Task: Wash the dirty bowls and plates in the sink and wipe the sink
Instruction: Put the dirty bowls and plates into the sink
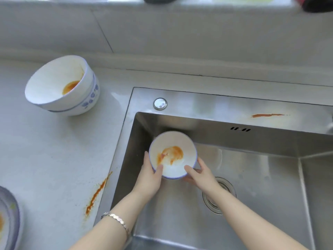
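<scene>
The small white ceramic bowl [175, 141] has a thin blue line round its rim and a broad orange smear across its inside. The stack of two white ceramic bowls [54, 83] shows blue leaf-like sprigs and a blue band on the outer walls. The upper one has an orange patch at the bottom and a faint orange tint up one side. The brushed steel sink [261, 186] is silver-grey, with a thin orange streak [266, 115] on its back ledge and a shiny chrome round cap [160, 103]. The pale grey-white tabletop [45, 150] bears a long orange splatter [97, 193] by the sink's left edge. The round plate [10, 210] is whitish with a blue-grey rim and an orange spot. The link bracelet [117, 221] is silver.
</scene>
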The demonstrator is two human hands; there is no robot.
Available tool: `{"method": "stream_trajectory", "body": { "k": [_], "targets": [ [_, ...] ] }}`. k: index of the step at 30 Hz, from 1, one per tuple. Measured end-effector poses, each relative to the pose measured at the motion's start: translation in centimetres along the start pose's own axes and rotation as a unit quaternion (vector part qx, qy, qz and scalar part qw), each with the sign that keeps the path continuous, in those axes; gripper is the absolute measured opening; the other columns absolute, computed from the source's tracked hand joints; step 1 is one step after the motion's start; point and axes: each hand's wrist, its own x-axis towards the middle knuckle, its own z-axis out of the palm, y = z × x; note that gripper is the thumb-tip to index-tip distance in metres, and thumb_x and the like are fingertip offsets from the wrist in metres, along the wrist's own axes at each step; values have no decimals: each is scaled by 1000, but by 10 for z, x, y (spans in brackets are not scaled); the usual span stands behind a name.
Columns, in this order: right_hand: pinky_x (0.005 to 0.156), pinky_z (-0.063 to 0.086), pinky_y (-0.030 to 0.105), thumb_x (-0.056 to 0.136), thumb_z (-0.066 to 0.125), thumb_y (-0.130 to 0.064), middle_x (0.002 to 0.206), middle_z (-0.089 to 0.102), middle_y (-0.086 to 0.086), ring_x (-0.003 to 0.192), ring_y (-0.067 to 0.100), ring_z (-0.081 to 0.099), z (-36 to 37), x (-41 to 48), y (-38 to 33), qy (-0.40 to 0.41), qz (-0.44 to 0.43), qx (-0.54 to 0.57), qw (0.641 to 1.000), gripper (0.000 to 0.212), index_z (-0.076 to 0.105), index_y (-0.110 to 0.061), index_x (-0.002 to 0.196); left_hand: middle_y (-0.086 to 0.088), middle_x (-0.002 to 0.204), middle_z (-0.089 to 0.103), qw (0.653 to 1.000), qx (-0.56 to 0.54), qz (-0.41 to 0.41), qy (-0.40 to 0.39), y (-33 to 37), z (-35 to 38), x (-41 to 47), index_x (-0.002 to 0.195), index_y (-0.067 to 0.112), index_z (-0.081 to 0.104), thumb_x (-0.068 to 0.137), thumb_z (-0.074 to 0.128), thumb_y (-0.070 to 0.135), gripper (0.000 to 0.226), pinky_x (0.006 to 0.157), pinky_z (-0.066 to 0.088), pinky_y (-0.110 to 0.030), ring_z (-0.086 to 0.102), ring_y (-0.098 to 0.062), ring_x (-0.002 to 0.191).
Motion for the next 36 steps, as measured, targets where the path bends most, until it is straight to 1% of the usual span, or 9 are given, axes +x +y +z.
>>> {"method": "stream_trajectory", "body": {
  "k": [4, 7, 11, 14, 18, 22, 26, 30, 36],
  "targets": [
    [70, 56, 21, 90, 59, -16, 110, 62, 8, 94, 19, 62, 17, -9, -13, 1, 18, -74, 997, 56, 35, -20, 140, 5, 138, 41, 989, 117, -26, -85, 5, -23, -33, 144, 17, 27, 94, 48, 21, 55, 91, 32, -15, 43, -14, 128],
    [83, 42, 25, 90, 59, -25, 107, 58, 4, 98, 19, 55, 23, -28, -36, 53, -6, -295, 954, 52, 39, -11, 135, 5, 124, 60, 980, 153, 6, -130, 12, -58, -57, 126, 22, 54, 93, 50, 23, 33, 98, 41, -21, 55, -9, 114],
    [101, 30, 29, 91, 51, -28, 135, 41, 15, 127, 32, 36, 59, -61, -86, 97, -34, -535, 838, 54, 34, -12, 140, 2, 87, 69, 997, 64, 37, -35, 31, -133, -63, 88, 27, 61, 90, 49, 12, 19, 77, 50, -28, 66, -16, 85],
    [98, 36, 28, 91, 50, -30, 129, 50, 9, 120, 24, 46, 113, -80, -130, 58, -116, -558, 819, 47, 42, -16, 135, 0, 90, 65, 992, 13, 87, 87, 44, -202, -57, 101, 18, 57, 91, 50, 11, 14, 72, 46, -30, 64, -20, 84],
    [77, 48, 28, 92, 48, -38, 95, 62, 3, 76, 15, 62, 196, -83, -176, 8, -128, -409, 904, 49, 43, -15, 134, 2, 91, 54, 972, -13, 77, 220, 41, -278, -36, 122, 18, 41, 91, 50, 24, 32, 75, 43, -33, 60, -25, 94],
    [69, 56, 28, 92, 50, -44, 124, 52, 17, 80, 26, 67, 262, -65, -202, -15, -42, -181, 982, 69, 16, -21, 147, -4, 114, 51, 980, -129, 8, 151, 45, -307, -6, 144, 18, 25, 94, 49, 30, 57, 86, 52, -42, 59, -27, 97],
    [67, 56, 31, 91, 54, -23, 129, 47, 15, 102, 35, 62, 289, -43, -206, -6, -17, -68, 998, 49, 32, -19, 135, -3, 145, 34, 977, -211, -36, 4, 54, -311, 20, 147, 27, 21, 95, 50, 30, 59, 84, 53, -38, 57, -27, 101],
    [73, 57, 33, 89, 51, -10, 107, 57, 14, 82, 31, 65, 285, -37, -196, 3, -26, -24, 999, 54, 31, -30, 135, -2, 115, 50, 959, -278, -26, -51, 56, -306, 30, 133, 34, 31, 96, 48, 17, 45, 80, 55, -37, 61, -32, 95],
    [76, 58, 32, 85, 52, -6, 116, 60, 17, 79, 25, 68, 266, -58, -178, 12, -62, -40, 997, 66, 29, -29, 142, -3, 103, 56, 948, -317, 20, -3, 43, -285, 7, 140, 29, 24, 90, 48, -2, 64, 69, 59, -31, 65, -32, 89]
  ]
}}
